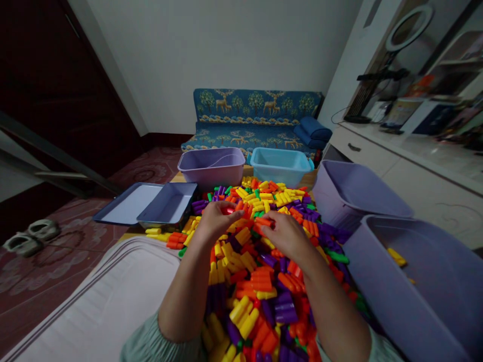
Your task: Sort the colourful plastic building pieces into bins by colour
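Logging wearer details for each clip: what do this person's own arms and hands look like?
The left hand and right hand are bare: no gloves, watch or bracelet shows. The forearms are uncovered too. The left sleeve is pale grey-green with a gathered cuff; the right sleeve, mostly out of frame, matches in colour.

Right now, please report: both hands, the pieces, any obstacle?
Left hand by orange pieces, grip unclear. Right hand holding orange piece. Colorful pile crowds under both hands; light-blue bin beyond.

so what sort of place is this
Probably a room in a home: a deer-patterned sofa against the wall, a pair of shoes on the patterned tile floor, and a ring light above a drawer cabinet.
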`<move>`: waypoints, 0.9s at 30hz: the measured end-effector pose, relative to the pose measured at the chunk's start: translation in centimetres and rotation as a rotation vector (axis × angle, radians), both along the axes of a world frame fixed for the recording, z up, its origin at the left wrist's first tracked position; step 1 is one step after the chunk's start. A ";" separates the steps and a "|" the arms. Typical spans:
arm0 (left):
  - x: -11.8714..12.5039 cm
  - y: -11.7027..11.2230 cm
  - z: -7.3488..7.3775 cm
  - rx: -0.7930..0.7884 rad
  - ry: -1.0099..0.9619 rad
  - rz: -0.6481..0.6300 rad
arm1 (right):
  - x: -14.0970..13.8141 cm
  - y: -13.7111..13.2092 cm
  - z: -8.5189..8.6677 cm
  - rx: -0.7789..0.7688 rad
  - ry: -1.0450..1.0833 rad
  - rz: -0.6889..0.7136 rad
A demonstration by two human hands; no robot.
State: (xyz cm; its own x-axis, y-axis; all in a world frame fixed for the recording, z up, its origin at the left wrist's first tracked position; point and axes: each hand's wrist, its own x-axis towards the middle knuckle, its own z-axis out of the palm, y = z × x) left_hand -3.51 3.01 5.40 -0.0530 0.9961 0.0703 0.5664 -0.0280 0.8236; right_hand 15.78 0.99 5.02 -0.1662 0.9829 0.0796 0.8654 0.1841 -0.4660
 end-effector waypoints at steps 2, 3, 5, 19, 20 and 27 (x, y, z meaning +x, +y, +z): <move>0.4 0.2 -0.5 -0.020 -0.045 -0.019 | 0.8 0.5 0.0 0.019 0.061 -0.051; 0.5 0.2 -0.8 -0.011 -0.010 -0.028 | 1.1 0.7 -0.1 0.022 0.076 -0.065; 0.8 0.2 -1.2 0.020 0.113 -0.050 | 1.6 0.9 -0.3 0.013 0.078 -0.074; 0.6 -0.1 -1.3 -0.028 0.394 -0.211 | 2.2 1.6 -1.3 0.011 -0.102 -0.078; 0.5 -0.1 -1.2 -0.031 0.380 -0.208 | 2.2 1.6 -1.4 0.013 -0.104 -0.079; -0.3 0.7 -1.5 0.062 0.078 0.041 | 2.2 1.5 -1.4 0.011 -0.100 -0.087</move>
State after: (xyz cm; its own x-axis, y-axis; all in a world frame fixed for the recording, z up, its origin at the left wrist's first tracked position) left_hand -3.82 3.72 3.90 -0.0854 0.9868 0.1374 0.6306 -0.0532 0.7743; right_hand 17.97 2.47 3.60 -0.0880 0.9931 0.0778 0.9203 0.1110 -0.3751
